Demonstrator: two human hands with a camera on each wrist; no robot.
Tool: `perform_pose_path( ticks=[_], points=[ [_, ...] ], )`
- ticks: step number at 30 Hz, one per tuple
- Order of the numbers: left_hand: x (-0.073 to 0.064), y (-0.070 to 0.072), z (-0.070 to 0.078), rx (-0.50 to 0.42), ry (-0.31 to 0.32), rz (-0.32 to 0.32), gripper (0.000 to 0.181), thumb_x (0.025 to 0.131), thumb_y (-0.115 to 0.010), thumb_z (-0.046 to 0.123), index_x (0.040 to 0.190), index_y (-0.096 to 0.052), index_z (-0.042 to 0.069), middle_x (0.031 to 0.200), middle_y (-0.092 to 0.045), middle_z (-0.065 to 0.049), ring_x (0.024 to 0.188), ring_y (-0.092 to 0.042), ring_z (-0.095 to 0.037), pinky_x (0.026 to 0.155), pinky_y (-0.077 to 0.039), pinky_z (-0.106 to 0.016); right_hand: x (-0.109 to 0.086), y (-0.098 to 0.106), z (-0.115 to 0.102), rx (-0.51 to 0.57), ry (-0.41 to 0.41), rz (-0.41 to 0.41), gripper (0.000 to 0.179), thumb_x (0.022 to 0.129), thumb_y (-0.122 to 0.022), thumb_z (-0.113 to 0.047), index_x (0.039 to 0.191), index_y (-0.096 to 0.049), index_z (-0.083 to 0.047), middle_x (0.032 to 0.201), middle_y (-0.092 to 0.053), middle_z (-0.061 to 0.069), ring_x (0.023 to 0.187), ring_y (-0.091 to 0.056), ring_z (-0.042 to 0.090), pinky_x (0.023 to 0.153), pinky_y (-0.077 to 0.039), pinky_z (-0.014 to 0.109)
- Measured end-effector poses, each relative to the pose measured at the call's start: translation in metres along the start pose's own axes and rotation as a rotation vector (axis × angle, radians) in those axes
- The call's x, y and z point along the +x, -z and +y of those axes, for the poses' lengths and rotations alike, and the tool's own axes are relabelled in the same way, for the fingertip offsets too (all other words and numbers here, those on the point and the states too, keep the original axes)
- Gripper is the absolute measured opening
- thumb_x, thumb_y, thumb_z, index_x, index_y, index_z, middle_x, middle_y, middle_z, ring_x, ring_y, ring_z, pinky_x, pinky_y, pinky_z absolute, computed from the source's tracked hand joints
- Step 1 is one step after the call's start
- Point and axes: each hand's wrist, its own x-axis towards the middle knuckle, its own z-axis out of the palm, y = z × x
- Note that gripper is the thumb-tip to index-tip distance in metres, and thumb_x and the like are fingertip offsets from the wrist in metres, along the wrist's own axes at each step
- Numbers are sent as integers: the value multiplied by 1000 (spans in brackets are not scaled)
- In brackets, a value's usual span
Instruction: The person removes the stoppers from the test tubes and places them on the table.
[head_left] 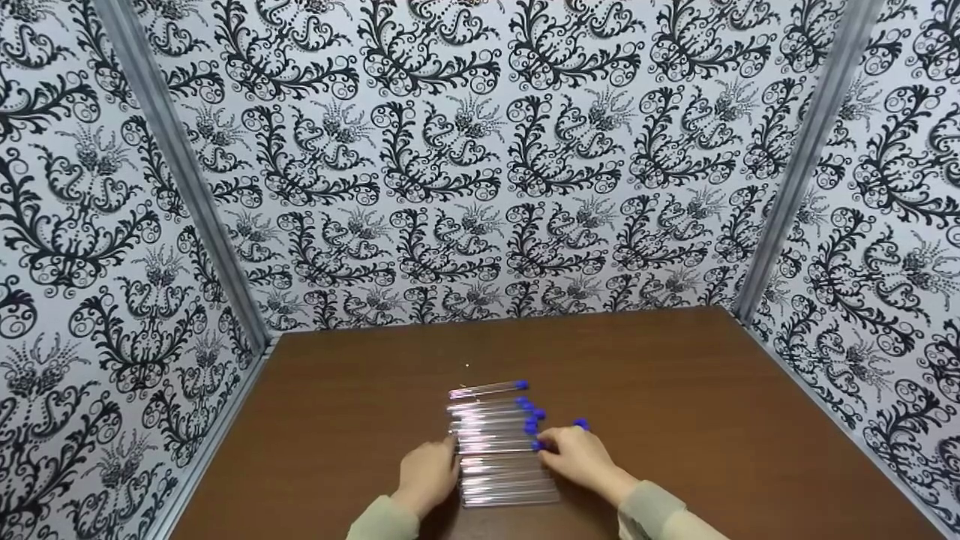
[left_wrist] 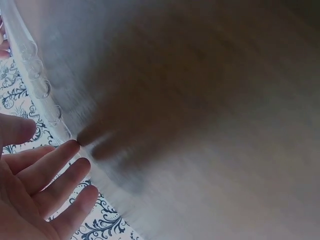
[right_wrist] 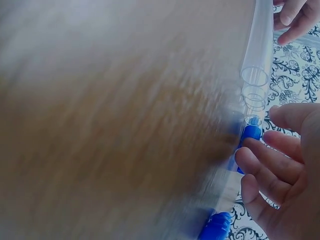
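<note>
A row of clear tubes lies crosswise on the table. The farther ones (head_left: 487,390) carry blue caps at their right ends, while several nearer tubes (head_left: 510,484) have bare, open ends. My left hand (head_left: 427,472) is at the left ends of the row, its fingers loosely extended in the left wrist view, fingertips down at the tabletop. At the other side my right hand (head_left: 581,454) has its fingertips right at the blue cap (right_wrist: 252,131) of the nearest capped tube, thumb apart from the fingers. Another blue cap (head_left: 581,424) shows just beyond the right hand.
The brown wooden table (head_left: 337,390) extends around the tubes on every side. Patterned black-and-white walls (head_left: 480,150) enclose it at the back and sides, with grey metal posts (head_left: 187,172) at the corners.
</note>
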Motion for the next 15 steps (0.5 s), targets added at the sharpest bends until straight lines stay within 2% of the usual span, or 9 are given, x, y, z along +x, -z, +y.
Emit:
perform_pose_path(
  ticks=[7,11,15],
  points=[
    [0,0,-2,-29,-22,48,22,81,-73,22,96,-70,7,81,-70,-6,71,-64,-27,58,-51,-43,1,-1,-3,-40,0,32,25,77,-75,-16,100,-74,-6,96,-73,6,83,-70,24,69,-56,38],
    [1,3,-3,-41,-23,70,22,79,-74,21,96,-71,8,84,-70,-5,73,-64,-27,61,-52,-43,1,-2,-3,-84,-15,63,27,75,-76,-17,100,-74,-8,98,-72,6,86,-69,25,70,-55,40],
    [3,5,-3,-44,-20,93,24,79,-74,20,100,-72,9,91,-71,-7,82,-66,-28,70,-53,-47,1,-1,-4,-112,-11,114,27,75,-78,-17,100,-74,-8,93,-70,2,78,-67,19,65,-54,36]
  ],
)
